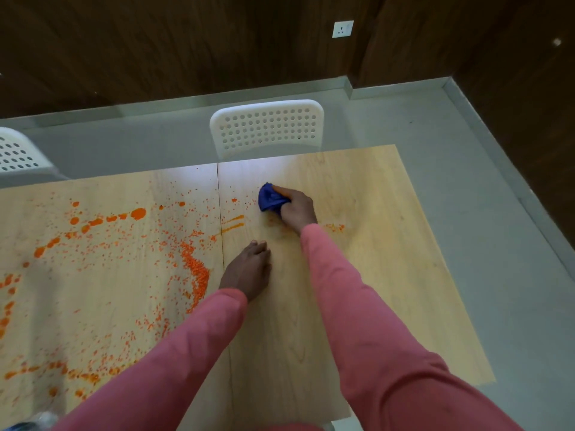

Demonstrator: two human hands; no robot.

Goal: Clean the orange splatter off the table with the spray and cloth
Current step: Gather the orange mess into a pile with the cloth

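Note:
Orange splatter (193,269) covers the left half of the light wooden table (357,290), with a few streaks and dots near the middle seam and a small patch (334,228) on the right. My right hand (297,209) is shut on a bunched blue cloth (270,198) and presses it on the table just right of the seam. My left hand (249,270) rests flat on the wood closer to me, fingers together, holding nothing. At the bottom left corner a blurred bit of what may be the spray bottle (34,422) shows.
A white perforated chair (267,127) stands at the table's far edge and another (17,154) at the far left. Grey floor lies beyond the table's right edge, with dark wood walls behind.

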